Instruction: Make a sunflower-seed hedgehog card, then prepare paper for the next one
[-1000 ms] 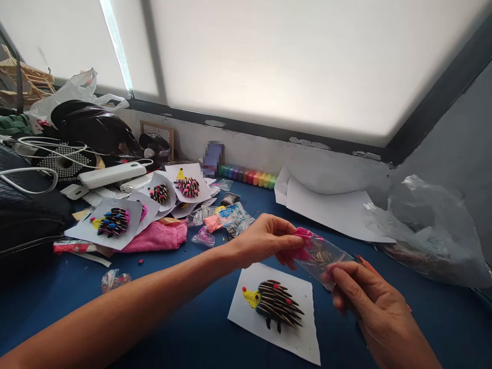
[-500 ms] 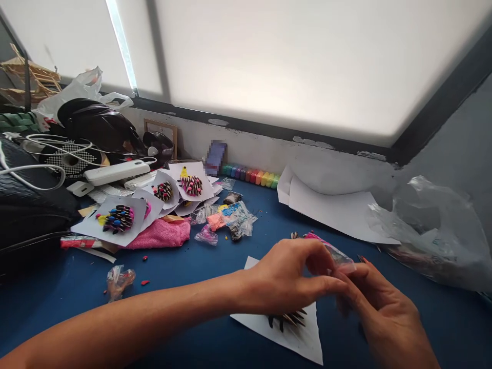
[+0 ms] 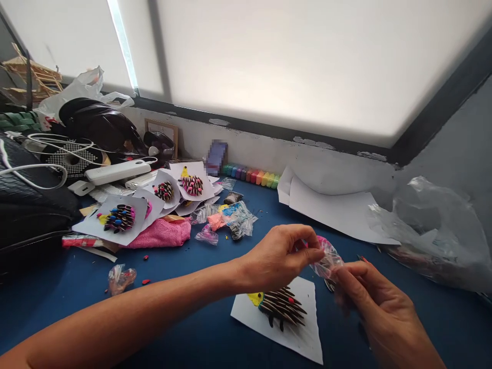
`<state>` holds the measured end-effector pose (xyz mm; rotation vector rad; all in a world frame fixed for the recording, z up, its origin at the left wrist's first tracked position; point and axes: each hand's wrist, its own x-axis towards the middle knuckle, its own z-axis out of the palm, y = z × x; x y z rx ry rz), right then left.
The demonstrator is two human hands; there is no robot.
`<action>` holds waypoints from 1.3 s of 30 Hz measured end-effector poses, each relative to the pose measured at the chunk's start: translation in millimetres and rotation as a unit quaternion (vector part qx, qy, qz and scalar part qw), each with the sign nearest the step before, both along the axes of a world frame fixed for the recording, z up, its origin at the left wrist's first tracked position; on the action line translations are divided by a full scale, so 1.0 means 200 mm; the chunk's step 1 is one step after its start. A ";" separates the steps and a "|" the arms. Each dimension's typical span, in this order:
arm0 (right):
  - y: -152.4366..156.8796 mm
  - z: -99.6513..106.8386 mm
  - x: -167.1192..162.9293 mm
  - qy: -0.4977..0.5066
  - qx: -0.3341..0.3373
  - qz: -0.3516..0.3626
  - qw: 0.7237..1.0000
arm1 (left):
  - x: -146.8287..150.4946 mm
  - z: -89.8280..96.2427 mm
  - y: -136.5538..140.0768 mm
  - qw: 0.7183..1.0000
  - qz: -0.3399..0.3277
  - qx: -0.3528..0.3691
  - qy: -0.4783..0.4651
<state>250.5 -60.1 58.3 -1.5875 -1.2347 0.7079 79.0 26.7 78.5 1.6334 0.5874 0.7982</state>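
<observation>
Between my two hands is a small clear plastic bag (image 3: 327,258) with bright pink clay in its upper end. The fingers of my left hand (image 3: 286,253) pinch the bag near the pink part. My right hand (image 3: 378,302) grips the bag's other end between thumb and fingers. Below them, a hedgehog figure (image 3: 282,306) lies on a square of white paper (image 3: 303,348). It has a yellow face, dark seed spines and one red dot on its back. My left forearm and wrist lie across the paper's upper left.
Finished-looking seed hedgehogs on paper (image 3: 118,219) lie at left by a pink cloth (image 3: 161,233). Small clay packets (image 3: 230,215) are at the middle. A row of coloured clay (image 3: 253,176) lines the wall. White sheets (image 3: 330,207) and a plastic bag (image 3: 438,241) are at right.
My left hand has moved slightly left and up, away from my right hand, and the bag is now stretched between them. More of the hedgehog has come into view below.
</observation>
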 end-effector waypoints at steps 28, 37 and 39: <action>-0.01 -0.05 -0.02 -0.054 0.132 -0.071 0.987 | 0.03 -0.10 -0.04 0.958 0.042 0.278 0.052; -0.02 -0.06 -0.01 -0.072 0.079 -0.095 0.990 | 0.05 -0.13 -0.08 0.929 0.048 0.367 -0.002; -0.01 -0.04 -0.02 -0.052 0.071 -0.101 0.991 | 0.04 -0.12 -0.08 0.948 0.046 0.315 -0.024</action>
